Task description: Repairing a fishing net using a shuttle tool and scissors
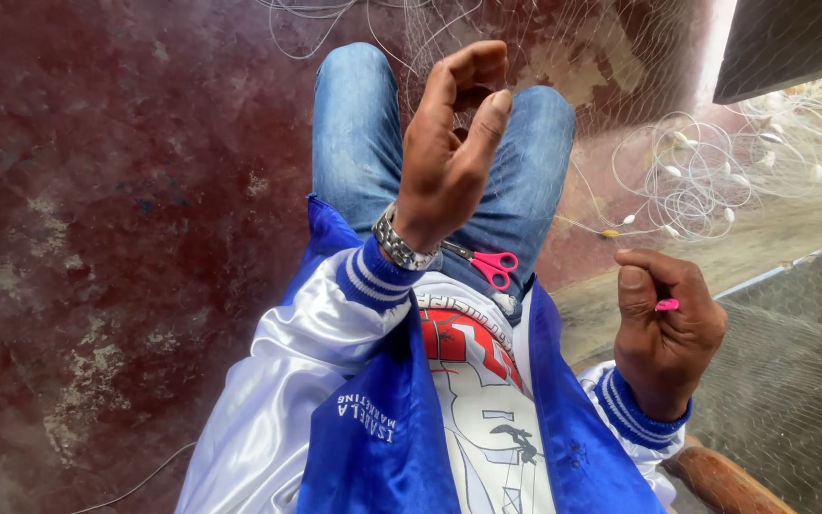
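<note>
My left hand (449, 157) is up over my knees, fingers curled, pinching thin fishing net (449, 57) thread — I think; the thread is too fine to see well. My right hand (663, 333) is closed in a fist around a small pink tool (667, 305). Pink scissors (492, 265) lie on my lap, just under my left wrist. White floats (706, 176) and line sit on the floor beside my right knee.
</note>
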